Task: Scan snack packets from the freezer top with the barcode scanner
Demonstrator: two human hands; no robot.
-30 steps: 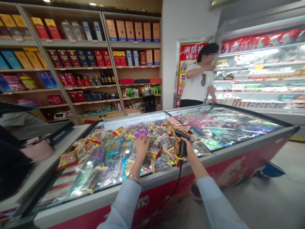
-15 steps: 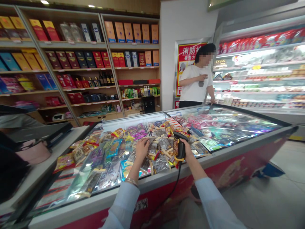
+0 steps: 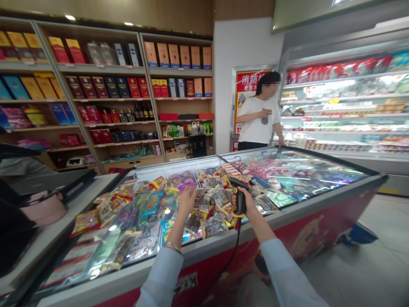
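My right hand [image 3: 246, 204] is shut around the grip of a black corded handheld barcode scanner [image 3: 239, 194], which stands over the heap of snack packets [image 3: 207, 209]. My left hand [image 3: 187, 203] rests on those packets, its fingers lying on top with no clear hold on any one packet. The packets are small and bright, piled on the glass lid of a red chest freezer [image 3: 223, 245]. The scanner's black cable [image 3: 234, 256] runs down past the freezer's front.
A person in a white T-shirt [image 3: 259, 119] stands beyond the freezer, one hand on its far edge. Wooden shelves of boxed goods [image 3: 105, 81] fill the back wall. A lit refrigerated display [image 3: 345, 106] stands at right. A white counter [image 3: 60, 204] with a pink bag [image 3: 44, 209] lies at left.
The whole view has shifted and the scene sits lower in the frame. Both my hands stay over the packets. The other person's raised arm has dropped from face level to chest level.
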